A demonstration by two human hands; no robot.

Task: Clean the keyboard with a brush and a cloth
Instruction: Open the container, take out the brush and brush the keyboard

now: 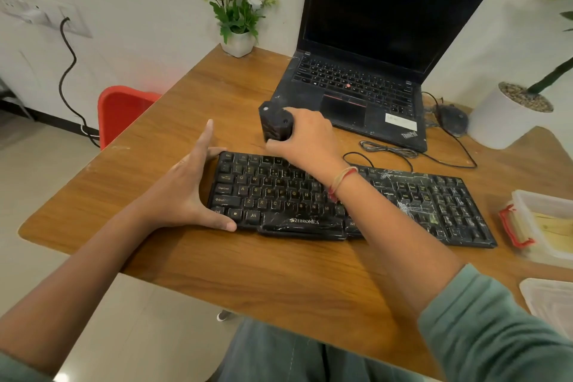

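Observation:
A dusty black Zebronics keyboard [403, 195] lies across the wooden desk [248, 273], streaked with white grime on its right half. My left hand [192, 192] spans the keyboard's left end, thumb at the front corner and fingers reaching to the back corner. My right hand [305, 136] reaches over the keys and grips a black blocky object [274, 121] standing just behind the keyboard, in front of the laptop. I cannot tell whether that object is the brush. No cloth is in view.
An open black laptop [369, 49] stands behind the keyboard, with a wired mouse [452, 118] and loose cables to its right. A flower pot [238, 40] and a white planter [508, 115] sit at the back. Plastic containers [545, 226] rest at the right edge; a red chair [121, 112] is left.

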